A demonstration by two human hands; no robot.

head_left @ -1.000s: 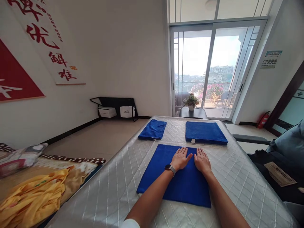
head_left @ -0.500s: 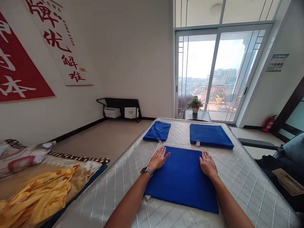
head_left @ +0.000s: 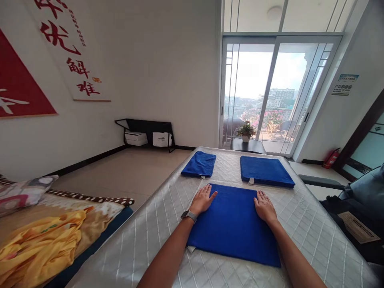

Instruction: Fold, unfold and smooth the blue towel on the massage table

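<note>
A blue folded towel point(head_left: 234, 224) lies flat and smooth on the quilted mattress point(head_left: 150, 240) in front of me. My left hand point(head_left: 203, 199) rests flat on its far left corner, fingers stretched out and a watch on the wrist. On the far right corner lies my right hand point(head_left: 265, 205), also flat with fingers extended. A white tag pokes out under the towel's near left corner. Beyond my hands sit a smaller folded blue towel point(head_left: 199, 164) on the left and a thicker stack of folded blue towels point(head_left: 267, 171) on the right, each with a white tag.
A lower bed with a yellow cloth point(head_left: 45, 240) stands to the left. Past the mattress are a chair with a potted plant point(head_left: 246, 132) and a sliding glass door. Dark bags point(head_left: 354, 216) and a fire extinguisher point(head_left: 331, 158) are on the right.
My view has turned slightly. Both hands stay flat on the towel's far corners, and the towels look unmoved on the mattress.
</note>
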